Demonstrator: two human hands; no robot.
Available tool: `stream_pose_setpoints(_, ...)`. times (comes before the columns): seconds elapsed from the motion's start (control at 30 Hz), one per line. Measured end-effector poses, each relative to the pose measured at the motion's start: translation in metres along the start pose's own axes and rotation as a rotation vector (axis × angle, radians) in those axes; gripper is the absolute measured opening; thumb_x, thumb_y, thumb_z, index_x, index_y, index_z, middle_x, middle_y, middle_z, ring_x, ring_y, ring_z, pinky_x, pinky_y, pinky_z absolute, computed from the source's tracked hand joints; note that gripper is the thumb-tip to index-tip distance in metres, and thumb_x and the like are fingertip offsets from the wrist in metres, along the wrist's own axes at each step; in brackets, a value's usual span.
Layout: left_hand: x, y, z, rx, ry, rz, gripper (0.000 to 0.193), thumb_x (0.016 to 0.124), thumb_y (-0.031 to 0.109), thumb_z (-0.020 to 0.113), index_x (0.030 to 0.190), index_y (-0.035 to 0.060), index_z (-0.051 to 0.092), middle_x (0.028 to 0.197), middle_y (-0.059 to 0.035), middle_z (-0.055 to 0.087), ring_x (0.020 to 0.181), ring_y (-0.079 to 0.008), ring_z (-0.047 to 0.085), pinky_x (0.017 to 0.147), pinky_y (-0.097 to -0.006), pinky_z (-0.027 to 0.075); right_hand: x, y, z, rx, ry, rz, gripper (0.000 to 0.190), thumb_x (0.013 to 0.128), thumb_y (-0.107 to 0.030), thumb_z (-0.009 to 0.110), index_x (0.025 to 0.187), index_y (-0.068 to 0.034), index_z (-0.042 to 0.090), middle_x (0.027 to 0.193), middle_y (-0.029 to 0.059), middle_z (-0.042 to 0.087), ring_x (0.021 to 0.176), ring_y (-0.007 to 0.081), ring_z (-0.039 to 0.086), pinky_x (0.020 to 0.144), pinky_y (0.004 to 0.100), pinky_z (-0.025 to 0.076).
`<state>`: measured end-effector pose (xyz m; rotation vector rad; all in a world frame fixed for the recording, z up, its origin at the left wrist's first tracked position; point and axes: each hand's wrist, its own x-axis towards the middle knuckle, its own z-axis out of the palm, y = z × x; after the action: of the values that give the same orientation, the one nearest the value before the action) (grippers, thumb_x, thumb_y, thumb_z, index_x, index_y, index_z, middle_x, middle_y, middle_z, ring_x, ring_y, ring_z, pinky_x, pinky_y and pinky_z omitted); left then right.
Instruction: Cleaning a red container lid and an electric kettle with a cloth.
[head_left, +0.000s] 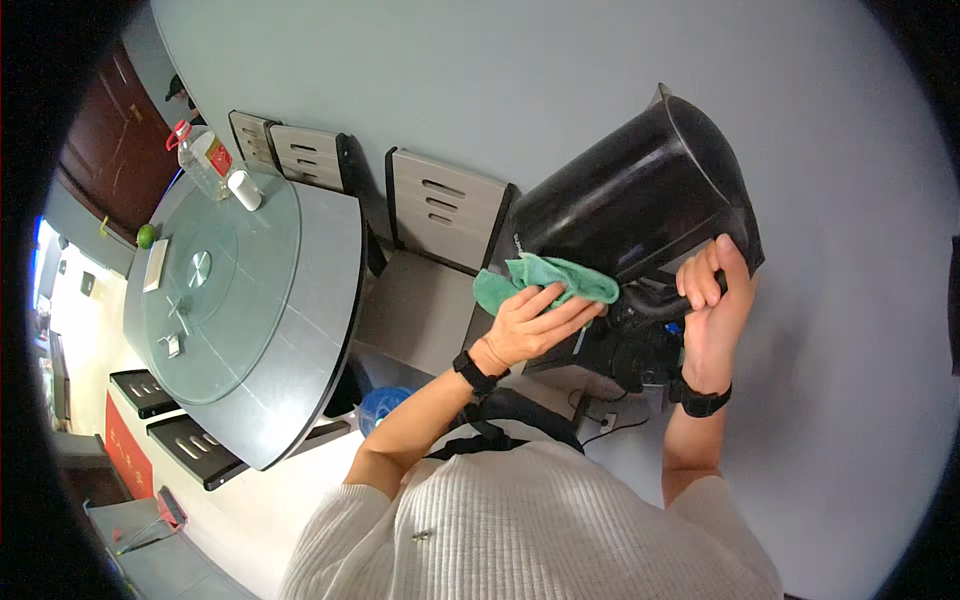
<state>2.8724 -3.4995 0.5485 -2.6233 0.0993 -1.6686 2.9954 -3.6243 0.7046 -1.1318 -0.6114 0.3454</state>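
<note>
A glossy black pitcher-shaped vessel (615, 195), with a spout at its rim, is tilted on its side in front of me. My right hand (709, 289) grips its black handle, the thumb lying up towards the rim. In my left hand (536, 322) is a folded green cloth (574, 279), which lies against the vessel's lower side near some lettering. Both wrists wear black bands. The inside of the vessel and the palm of my left hand are hidden.
To the left stands a round table with a glass turntable (262, 315), bearing a plastic bottle (199, 161) and a white cup (244, 190). Chairs (450, 199) line the wall. A blue water bottle (382, 405) is under the table's edge. A person (184, 97) is partly visible at the upper left.
</note>
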Motion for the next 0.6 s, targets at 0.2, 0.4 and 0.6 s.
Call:
stream_pose_setpoints(0.2, -0.015, -0.017, 0.000, -0.108, 0.141, -0.240, 0.044, 0.069, 0.003, 0.061, 0.110, 0.0161, 0.064, 0.113, -0.0023, 0.058, 0.101, -0.0261, 0.053, 0.085, -0.0345, 0.045, -0.008, -0.005, 0.000, -0.038, -0.116, -0.014, 0.033, 0.089, -0.023, 0.052, 0.060, -0.013, 0.040, 0.043, -0.0044, 0.031, 0.038, 0.0071, 0.029, 0.045, 0.0243, 0.025)
stream_pose_setpoints(0.4, 0.010, -0.072, 0.001, -0.693, 0.149, -0.845, 0.039, 0.082, -0.006, 0.042, 0.117, 0.0014, 0.056, 0.113, -0.0121, 0.058, 0.107, -0.0233, 0.053, 0.095, -0.0313, 0.038, -0.021, -0.007, -0.007, 0.039, -0.167, 0.011, 0.018, 0.083, -0.010, 0.056, 0.068, -0.002, 0.049, 0.044, -0.0020, 0.035, 0.033, 0.0071, 0.029, 0.035, 0.0229, 0.025)
stream_pose_setpoints(0.6, 0.045, -0.116, -0.016, -1.247, -0.383, -1.031, 0.031, 0.088, 0.000, 0.040, 0.114, -0.0009, 0.058, 0.101, -0.0041, 0.062, 0.091, -0.0115, 0.056, 0.083, -0.0256, 0.045, -0.025, -0.008, -0.016, 0.063, -0.302, 0.068, 0.015, 0.079, -0.009, 0.059, 0.077, 0.004, 0.051, 0.045, -0.0006, 0.040, 0.032, 0.0054, 0.030, 0.032, 0.0204, 0.024)
